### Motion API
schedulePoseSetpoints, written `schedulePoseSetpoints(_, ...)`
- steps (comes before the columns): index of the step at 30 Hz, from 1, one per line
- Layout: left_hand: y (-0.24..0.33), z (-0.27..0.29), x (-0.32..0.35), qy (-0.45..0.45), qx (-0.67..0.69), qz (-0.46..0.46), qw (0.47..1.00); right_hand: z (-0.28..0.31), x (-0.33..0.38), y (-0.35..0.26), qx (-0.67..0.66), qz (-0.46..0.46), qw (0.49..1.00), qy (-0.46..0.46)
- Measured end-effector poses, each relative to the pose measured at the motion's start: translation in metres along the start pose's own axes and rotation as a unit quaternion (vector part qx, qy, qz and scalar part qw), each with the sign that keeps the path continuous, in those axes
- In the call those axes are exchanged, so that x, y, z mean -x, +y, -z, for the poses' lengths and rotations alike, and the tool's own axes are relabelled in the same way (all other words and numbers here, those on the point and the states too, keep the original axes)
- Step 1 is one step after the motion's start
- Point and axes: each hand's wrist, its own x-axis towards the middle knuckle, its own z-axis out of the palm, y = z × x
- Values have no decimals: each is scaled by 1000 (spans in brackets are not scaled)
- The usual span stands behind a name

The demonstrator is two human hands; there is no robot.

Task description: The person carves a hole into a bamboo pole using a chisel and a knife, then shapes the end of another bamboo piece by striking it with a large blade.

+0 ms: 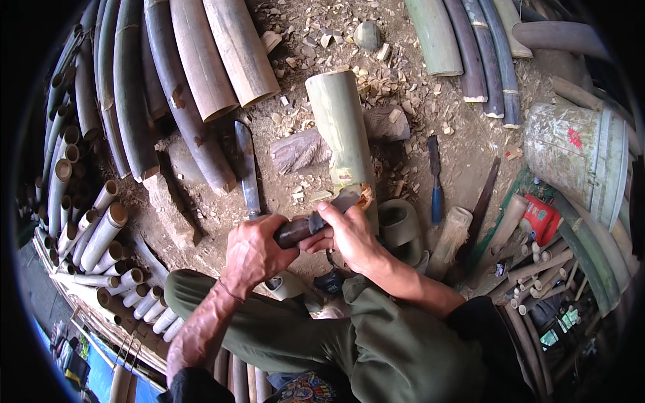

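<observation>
A pale green bamboo section [338, 121] rests across a short log [299, 152], its near end close to my hands. My left hand [256, 247] is closed around the dark handle of a dark-handled blade [295, 233]. My right hand [355, 235] grips the same tool farther along, thumb on top and fingers curled beneath. The metal part of the tool meets the near end of the bamboo, where raw orange-brown wood shows. How the blade's edge sits there is partly hidden by my right hand.
A machete [246, 168] lies left of the bamboo, and a blue-handled chisel [436, 195] to its right. Wood chips [396, 94] litter the dirt. Bamboo poles [235, 54] fill the far left, with more poles [437, 40] far right near a dirty white bucket [571, 154].
</observation>
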Motion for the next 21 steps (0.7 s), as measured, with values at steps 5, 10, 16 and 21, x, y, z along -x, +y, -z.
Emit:
schedulePoseSetpoints(5, 50, 44, -36, -100, -200, -44, 974, 2, 11, -17, -137, 29, 990, 12)
schedulePoseSetpoints(10, 126, 61, -86, -229, -316, -120, 913, 32, 16, -17, -371, 59, 925, -53)
schedulePoseSetpoints(16, 146, 54, -91, -163, -431, -291, 839, 25, 22, -17, -412, 38, 909, -41)
schedulePoseSetpoints(21, 76, 69, -80, -241, -352, -209, 880, 33, 17, 21, -381, -70, 915, -110)
